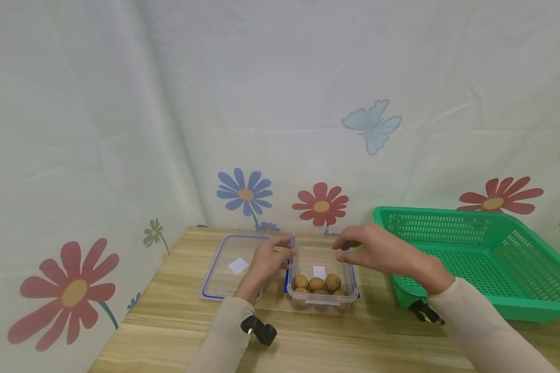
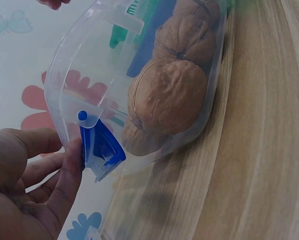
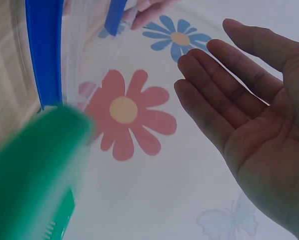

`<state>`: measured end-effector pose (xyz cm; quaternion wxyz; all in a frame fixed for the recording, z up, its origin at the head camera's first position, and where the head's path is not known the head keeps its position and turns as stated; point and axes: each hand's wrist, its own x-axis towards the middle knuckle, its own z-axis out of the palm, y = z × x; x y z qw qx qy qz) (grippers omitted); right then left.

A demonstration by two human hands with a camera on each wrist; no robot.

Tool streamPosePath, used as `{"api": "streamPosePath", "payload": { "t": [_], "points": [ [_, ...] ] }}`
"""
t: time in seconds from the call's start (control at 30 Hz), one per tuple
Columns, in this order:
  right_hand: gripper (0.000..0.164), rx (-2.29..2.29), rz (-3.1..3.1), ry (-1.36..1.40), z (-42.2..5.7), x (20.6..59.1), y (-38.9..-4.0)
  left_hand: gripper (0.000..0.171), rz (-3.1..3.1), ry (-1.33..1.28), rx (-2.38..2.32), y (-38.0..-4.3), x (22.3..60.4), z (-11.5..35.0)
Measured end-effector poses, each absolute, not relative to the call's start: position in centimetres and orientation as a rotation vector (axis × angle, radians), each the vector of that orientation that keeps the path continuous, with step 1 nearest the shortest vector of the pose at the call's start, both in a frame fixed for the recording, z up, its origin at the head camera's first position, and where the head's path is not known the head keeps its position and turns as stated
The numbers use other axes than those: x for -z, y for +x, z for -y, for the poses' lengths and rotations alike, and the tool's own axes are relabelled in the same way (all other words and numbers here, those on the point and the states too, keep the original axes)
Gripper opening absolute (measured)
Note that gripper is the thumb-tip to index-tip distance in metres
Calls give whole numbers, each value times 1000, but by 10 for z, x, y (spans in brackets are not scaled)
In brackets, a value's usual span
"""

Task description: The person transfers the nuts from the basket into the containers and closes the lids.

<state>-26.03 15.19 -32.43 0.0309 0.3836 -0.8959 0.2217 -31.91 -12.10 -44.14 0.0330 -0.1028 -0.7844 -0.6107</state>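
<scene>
A clear plastic food container (image 1: 303, 300) with blue side clips stands on the wooden table. Several walnuts (image 1: 316, 284) lie at its near end, and a white square (image 1: 319, 272) shows in it. My left hand (image 1: 268, 259) rests its fingertips against the container's left rim. In the left wrist view one finger lies right by a blue clip (image 2: 102, 147) that hangs down. Above the container's right side hovers my right hand (image 1: 371, 251), fingers loosely bent. The right wrist view shows its palm (image 3: 269, 125) with nothing held.
The clear lid (image 1: 213, 269) with a blue seal lies flat to the left, partly behind my left hand. A green plastic basket (image 1: 494, 300) stands at the right, close to my right forearm. A flower-printed curtain (image 1: 280, 129) hangs behind the wooden table (image 1: 317, 342).
</scene>
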Motion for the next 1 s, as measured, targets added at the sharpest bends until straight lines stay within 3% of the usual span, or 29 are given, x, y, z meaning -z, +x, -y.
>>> {"api": "streamPosePath", "payload": {
  "t": [1.0],
  "points": [
    [25,-832,2788,860,-212,302,-290,43,2400,-306,1883,-319,441,120]
  ]
}}
